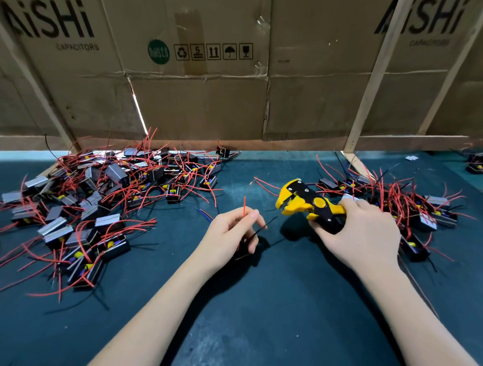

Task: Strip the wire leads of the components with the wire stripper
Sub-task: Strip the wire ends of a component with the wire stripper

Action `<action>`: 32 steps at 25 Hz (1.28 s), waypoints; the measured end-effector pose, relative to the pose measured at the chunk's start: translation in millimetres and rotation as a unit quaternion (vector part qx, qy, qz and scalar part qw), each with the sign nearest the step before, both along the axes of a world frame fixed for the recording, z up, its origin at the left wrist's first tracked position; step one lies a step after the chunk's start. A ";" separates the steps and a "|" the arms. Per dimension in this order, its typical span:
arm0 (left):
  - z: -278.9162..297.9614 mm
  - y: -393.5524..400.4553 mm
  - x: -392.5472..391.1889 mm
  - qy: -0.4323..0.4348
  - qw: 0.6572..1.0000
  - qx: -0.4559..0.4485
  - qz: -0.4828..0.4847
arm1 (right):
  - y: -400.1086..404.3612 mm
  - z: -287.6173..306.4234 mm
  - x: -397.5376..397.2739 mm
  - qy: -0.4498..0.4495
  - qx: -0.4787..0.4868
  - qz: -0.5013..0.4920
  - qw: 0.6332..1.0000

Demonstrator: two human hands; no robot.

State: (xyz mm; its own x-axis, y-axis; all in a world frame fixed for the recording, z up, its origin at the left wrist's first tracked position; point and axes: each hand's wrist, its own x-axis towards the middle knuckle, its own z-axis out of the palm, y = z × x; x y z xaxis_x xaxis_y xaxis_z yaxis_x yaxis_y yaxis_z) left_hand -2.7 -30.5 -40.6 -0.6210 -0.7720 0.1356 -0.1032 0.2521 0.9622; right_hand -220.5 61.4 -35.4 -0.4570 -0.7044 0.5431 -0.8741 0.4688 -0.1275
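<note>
My left hand (230, 232) holds a small black component (243, 249) just above the mat, mostly hidden under the fingers. Its red lead (244, 206) sticks straight up from between thumb and fingers, and its black lead (264, 226) points up to the right. My right hand (360, 232) grips the handles of the yellow and black wire stripper (303, 200). The stripper's jaws point left toward the red lead, a short gap away from it.
A big pile of black components with red leads (101, 204) covers the left of the dark green mat (257, 308). A smaller pile (405, 201) lies right, behind my right hand. Cardboard boxes (201, 70) and wooden slats wall off the back.
</note>
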 end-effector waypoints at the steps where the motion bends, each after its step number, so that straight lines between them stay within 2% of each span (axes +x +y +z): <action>1: 0.1 0.6 -0.1 -0.003 1.000 -0.008 -0.007 | 0.3 -1.4 -3.0 -0.008 -0.016 -0.003 1.000; 7: -0.5 4.3 -3.5 -0.017 0.998 0.005 -0.064 | -3.0 -3.6 -6.9 -0.049 -0.037 -0.030 0.998; 13: -4.4 2.9 -3.8 -0.076 0.991 -0.056 -0.090 | -3.6 -2.8 4.6 -0.045 0.025 0.068 0.996; 17: -4.0 1.2 -2.6 -0.085 0.992 -0.034 -0.087 | -1.5 -0.7 7.8 -0.050 -0.011 0.118 0.992; 26: -0.9 2.6 -2.8 -0.104 0.992 -0.016 -0.072 | 1.9 4.5 6.7 0.028 -0.018 0.107 0.994; 32: 1.0 3.2 -1.5 -0.090 0.993 -0.012 -0.076 | 2.9 6.0 10.3 0.009 -0.029 0.093 0.995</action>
